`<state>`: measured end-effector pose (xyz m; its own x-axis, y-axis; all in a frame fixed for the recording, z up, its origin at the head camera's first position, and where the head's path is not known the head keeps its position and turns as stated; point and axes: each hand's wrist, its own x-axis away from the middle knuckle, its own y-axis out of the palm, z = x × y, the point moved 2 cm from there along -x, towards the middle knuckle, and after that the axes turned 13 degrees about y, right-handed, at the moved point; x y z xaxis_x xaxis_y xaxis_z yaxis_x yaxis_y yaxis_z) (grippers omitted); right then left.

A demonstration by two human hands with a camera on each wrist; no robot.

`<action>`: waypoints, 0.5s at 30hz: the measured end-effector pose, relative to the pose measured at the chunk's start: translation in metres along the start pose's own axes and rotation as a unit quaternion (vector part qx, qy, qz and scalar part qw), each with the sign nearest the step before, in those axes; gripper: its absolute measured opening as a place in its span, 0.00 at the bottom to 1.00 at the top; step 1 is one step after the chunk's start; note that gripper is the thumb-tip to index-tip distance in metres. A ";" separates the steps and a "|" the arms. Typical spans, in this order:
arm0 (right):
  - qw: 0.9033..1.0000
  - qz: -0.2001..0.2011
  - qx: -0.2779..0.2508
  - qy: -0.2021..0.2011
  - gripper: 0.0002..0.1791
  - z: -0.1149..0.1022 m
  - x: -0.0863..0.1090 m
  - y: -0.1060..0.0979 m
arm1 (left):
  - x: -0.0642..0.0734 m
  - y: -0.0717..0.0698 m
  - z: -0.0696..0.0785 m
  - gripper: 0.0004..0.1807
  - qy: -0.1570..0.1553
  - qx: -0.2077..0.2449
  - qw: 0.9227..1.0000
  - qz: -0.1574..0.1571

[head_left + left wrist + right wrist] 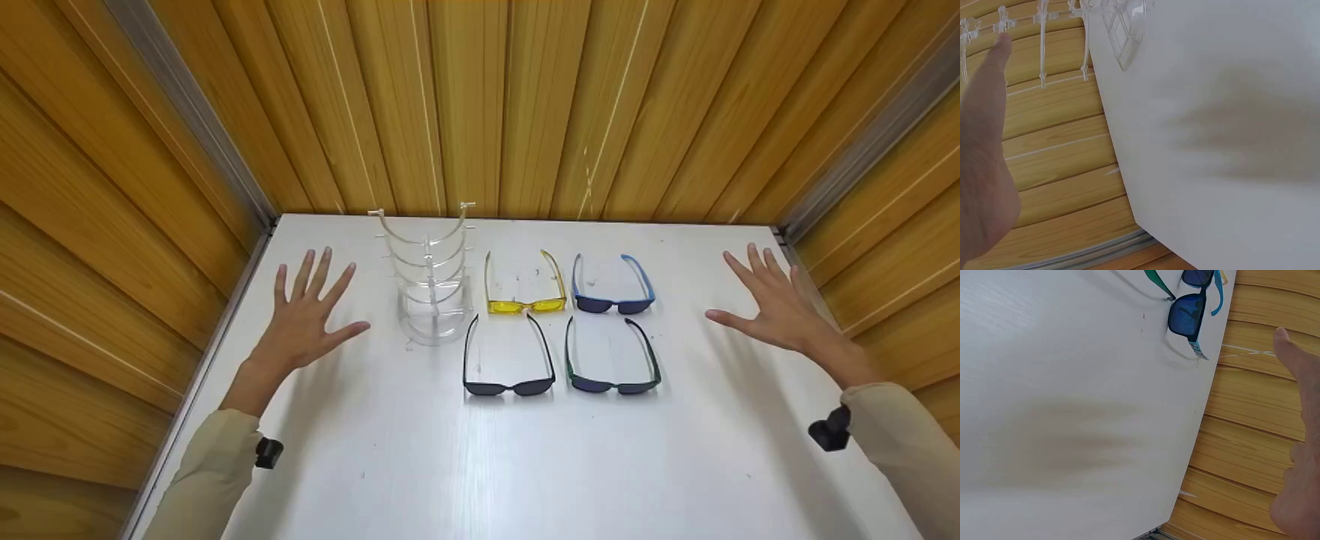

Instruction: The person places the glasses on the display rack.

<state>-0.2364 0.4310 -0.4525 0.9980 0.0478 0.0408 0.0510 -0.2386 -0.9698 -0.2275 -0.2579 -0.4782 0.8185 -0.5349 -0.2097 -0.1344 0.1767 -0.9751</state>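
Observation:
My left hand [300, 322] hovers over the table's left side, fingers spread, holding nothing. Beside it stands a clear plastic glasses stand [430, 281] with several curved tiers, which bears no glasses. My right hand [780, 304], also spread and holding nothing, hovers at the right. Between the hands lie yellow glasses [527, 306], blue-framed sunglasses [615, 305], black sunglasses [510, 388] and dark green sunglasses [613, 386], all with temples unfolded toward the back. In the left wrist view the thumb [994, 62] overlaps part of the stand; the right wrist view shows the blue-framed sunglasses [1186, 315] beyond the right thumb.
A white table [480, 465] carries everything. Wood-patterned panels [480, 105] close it in at the back and on both sides. Grey metal rails [195, 105] run along the corners. Each sleeve has a small black device [268, 453] at the wrist.

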 end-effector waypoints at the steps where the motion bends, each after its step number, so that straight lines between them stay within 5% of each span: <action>1: 1.000 -0.002 -0.010 0.001 0.57 0.001 0.001 0.001 | -0.003 0.000 0.003 0.51 0.003 0.000 1.000 -0.002; 8: 0.999 -0.007 -0.052 0.002 0.56 -0.003 0.001 0.006 | -0.011 -0.005 0.011 0.51 0.015 0.014 1.000 -0.008; 15: 0.992 -0.022 -0.121 -0.021 0.55 -0.007 0.001 0.007 | -0.009 -0.002 0.026 0.51 0.009 0.066 0.998 0.022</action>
<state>-0.2345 0.4221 -0.4577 0.9925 0.1031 0.0665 0.1069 -0.4618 -0.8805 -0.2200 -0.2324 -0.4731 0.8036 -0.5380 -0.2545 -0.0947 0.3066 -0.9471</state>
